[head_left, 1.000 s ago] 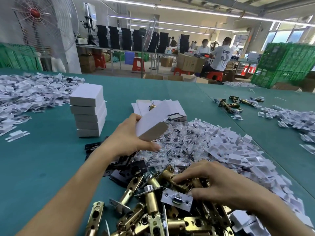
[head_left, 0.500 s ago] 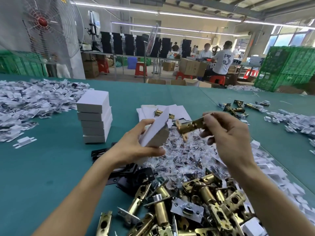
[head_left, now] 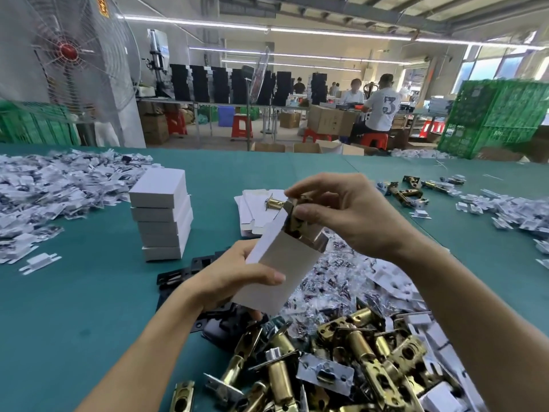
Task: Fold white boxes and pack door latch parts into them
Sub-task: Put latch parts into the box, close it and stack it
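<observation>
My left hand (head_left: 234, 281) gripped the box (head_left: 282, 269) round its lower half, thumb across the front, open end tipped up & toward the right so the mouth met the part. Right hand (head_left: 341, 212) pinched the latch (head_left: 297, 224) near its top w/ fingers (head_left: 309, 214) curled, brass body partway into the mouth. Box was held above the bench (head_left: 74, 307), over the latch pile (head_left: 341, 367), prob. so the next part sat close. Closed boxes (head_left: 162, 215) stood stacked at left, apart from loose stock. Next, I judged: seat latch fully, tuck flap
</observation>
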Demonstrator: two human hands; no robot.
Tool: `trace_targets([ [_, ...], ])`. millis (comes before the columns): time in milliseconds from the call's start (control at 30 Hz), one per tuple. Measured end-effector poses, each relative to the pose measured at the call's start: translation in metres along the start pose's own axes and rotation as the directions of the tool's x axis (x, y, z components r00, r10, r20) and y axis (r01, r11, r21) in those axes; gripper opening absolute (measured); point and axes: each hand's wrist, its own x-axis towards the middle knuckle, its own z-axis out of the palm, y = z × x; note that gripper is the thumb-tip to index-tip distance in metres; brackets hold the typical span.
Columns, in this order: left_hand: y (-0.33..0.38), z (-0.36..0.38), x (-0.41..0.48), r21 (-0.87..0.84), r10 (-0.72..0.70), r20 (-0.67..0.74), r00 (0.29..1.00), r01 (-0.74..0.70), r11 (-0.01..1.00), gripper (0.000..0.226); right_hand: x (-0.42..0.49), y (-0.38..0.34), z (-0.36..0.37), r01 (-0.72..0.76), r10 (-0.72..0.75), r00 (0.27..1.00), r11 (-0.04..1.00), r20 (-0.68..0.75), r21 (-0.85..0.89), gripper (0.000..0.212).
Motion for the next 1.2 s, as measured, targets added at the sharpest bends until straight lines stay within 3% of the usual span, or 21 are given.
trace_targets([
  [133, 0.001, 0.007, 0.001, -0.046, 0.062, -0.073, 0.995, -0.066, 0.997, 0.037, 0.010, 0.001, 0.020, 0.017, -0.008, 0.975, 0.999, -0.224, 0.039, 0.013],
  [300, 0.008, 0.009, 0.000, -0.135, 0.117, -0.200, 0.973, -0.146, 0.980, 0.047, 0.013, 0.006, 0.040, 0.080, -0.029, 0.894, 0.992, -0.447, 0.096, 0.013],
  [433, 0.013, 0.013, 0.000, -0.181, 0.144, -0.250, 0.958, -0.192, 0.965, 0.037, 0.012, 0.009, 0.046, 0.054, -0.027, 0.896, 0.997, -0.444, 0.049, 0.011],
  [567, 0.014, 0.013, -0.001, -0.169, 0.159, -0.287, 0.945, -0.213, 0.962, 0.027, 0.009, 0.016, 0.044, -0.062, -0.002, 0.901, 0.989, -0.434, -0.134, 0.011],
  [633, 0.015, 0.012, -0.002, -0.163, 0.174, -0.309, 0.935, -0.233, 0.959, 0.033, 0.001, 0.021, 0.041, -0.022, -0.036, 0.896, 0.992, -0.442, -0.125, 0.009],
  [733, 0.017, 0.013, -0.002, -0.145, 0.198, -0.331, 0.923, -0.257, 0.955, 0.035, -0.011, 0.035, 0.030, 0.033, -0.047, 0.888, 0.999, -0.457, -0.039, 0.029],
  [833, 0.016, 0.016, -0.001, -0.174, 0.221, -0.350, 0.910, -0.295, 0.940, 0.030, -0.013, 0.066, 0.009, -0.138, 0.111, 0.833, 0.990, -0.542, -0.010, 0.032],
  [900, 0.017, 0.016, -0.001, -0.193, 0.232, -0.384, 0.894, -0.323, 0.927, 0.028, -0.010, 0.096, -0.013, -0.387, 0.231, 0.823, 0.897, -0.519, -0.214, 0.030],
  [1000, 0.019, 0.013, -0.001, -0.212, 0.253, -0.398, 0.882, -0.357, 0.910, 0.046, -0.010, 0.135, -0.041, -0.643, 0.506, 0.763, 0.522, -0.403, -0.560, 0.047],
  [1100, 0.018, 0.013, 0.000, -0.184, 0.286, -0.376, 0.881, -0.374, 0.909, 0.049, -0.016, 0.158, -0.056, -0.640, 0.657, 0.658, 0.231, -0.368, -0.733, 0.059],
  [1200, 0.015, 0.014, 0.002, -0.147, 0.271, -0.384, 0.883, -0.348, 0.926, 0.035, -0.022, 0.176, -0.061, -0.638, 0.688, 0.617, 0.153, -0.382, -0.755, 0.047],
])
